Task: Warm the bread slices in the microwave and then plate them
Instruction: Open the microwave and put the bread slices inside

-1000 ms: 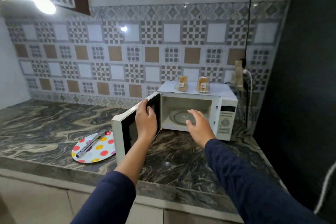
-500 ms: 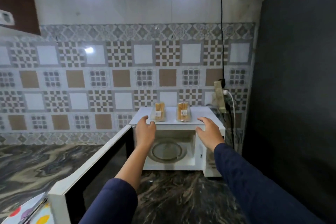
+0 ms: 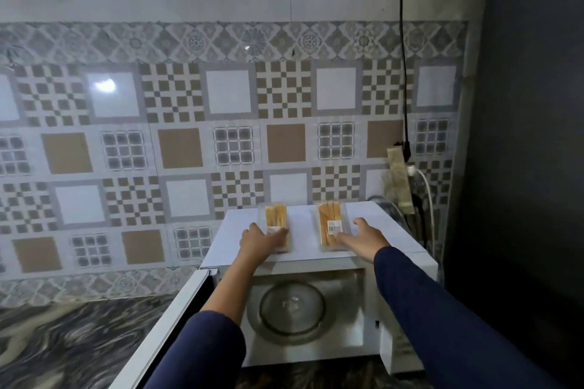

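2 bread packs stand on top of the microwave [image 3: 300, 221], whose door [image 3: 177, 319] hangs open below. The left hand [image 3: 259, 238] lays straight fingers on the left pack [image 3: 276, 213]. The right hand [image 3: 363, 235] is spread open just beside the right pack [image 3: 328, 221], gripping nothing. The clear wrappers look slippery, so a loose grab could knock a pack off the front edge onto the door or bench [image 3: 63, 341].

Overall light: dim, cool, greyish.
Glare: white lamp reflection on a glossy wall tile [image 3: 105, 85], upper left; fainter glint higher up on the border tiles [image 3: 249, 47].
Shadow: right wall panel [image 3: 521, 136] near black; microwave cavity [image 3: 294, 306] murky.
Blur: soft throughout; counter [image 3: 63, 341] smeared at its left edge.
Distortion: wide-angle bowing of straight lines toward the left edge.
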Demonstrator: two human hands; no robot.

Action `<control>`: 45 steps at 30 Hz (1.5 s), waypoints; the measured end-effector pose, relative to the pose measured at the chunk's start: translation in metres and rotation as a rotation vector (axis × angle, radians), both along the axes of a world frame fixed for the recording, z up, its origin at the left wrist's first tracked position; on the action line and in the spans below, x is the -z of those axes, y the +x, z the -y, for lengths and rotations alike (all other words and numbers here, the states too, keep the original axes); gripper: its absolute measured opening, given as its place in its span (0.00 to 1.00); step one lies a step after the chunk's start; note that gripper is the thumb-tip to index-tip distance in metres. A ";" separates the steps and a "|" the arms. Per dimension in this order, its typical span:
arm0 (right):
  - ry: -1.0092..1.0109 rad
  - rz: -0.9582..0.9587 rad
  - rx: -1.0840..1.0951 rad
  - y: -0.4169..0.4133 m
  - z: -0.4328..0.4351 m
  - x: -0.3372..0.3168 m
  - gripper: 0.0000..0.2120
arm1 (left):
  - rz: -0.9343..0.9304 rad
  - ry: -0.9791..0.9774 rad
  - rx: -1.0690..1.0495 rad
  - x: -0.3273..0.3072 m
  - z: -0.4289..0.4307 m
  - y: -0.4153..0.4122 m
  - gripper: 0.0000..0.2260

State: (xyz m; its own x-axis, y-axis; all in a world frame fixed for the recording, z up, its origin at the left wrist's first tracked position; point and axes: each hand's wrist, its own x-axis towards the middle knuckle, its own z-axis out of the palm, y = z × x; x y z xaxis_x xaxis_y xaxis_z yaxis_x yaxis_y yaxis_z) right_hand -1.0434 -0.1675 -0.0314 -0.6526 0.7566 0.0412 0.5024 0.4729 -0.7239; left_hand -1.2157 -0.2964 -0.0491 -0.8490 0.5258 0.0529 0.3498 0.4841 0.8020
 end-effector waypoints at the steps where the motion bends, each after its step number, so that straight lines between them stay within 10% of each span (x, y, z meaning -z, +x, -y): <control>1: -0.008 0.010 -0.003 -0.008 -0.005 0.003 0.30 | 0.006 -0.013 0.003 0.003 -0.004 -0.005 0.39; 24: -0.203 -0.108 0.052 -0.071 -0.033 -0.001 0.28 | 0.024 -0.033 0.131 0.003 -0.035 -0.047 0.37; 45: -0.329 -0.619 -0.132 0.061 0.020 0.056 0.34 | 0.315 0.592 0.126 0.050 0.045 0.084 0.39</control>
State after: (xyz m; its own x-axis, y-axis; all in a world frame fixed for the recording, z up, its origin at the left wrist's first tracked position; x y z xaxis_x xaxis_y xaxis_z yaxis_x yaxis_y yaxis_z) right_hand -0.9820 -0.1878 -0.0877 -0.6703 0.7097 0.2169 -0.0936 0.2091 -0.9734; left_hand -1.1316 -0.3419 -0.0987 -0.8053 0.5800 0.1224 0.0813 -0.0964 0.9920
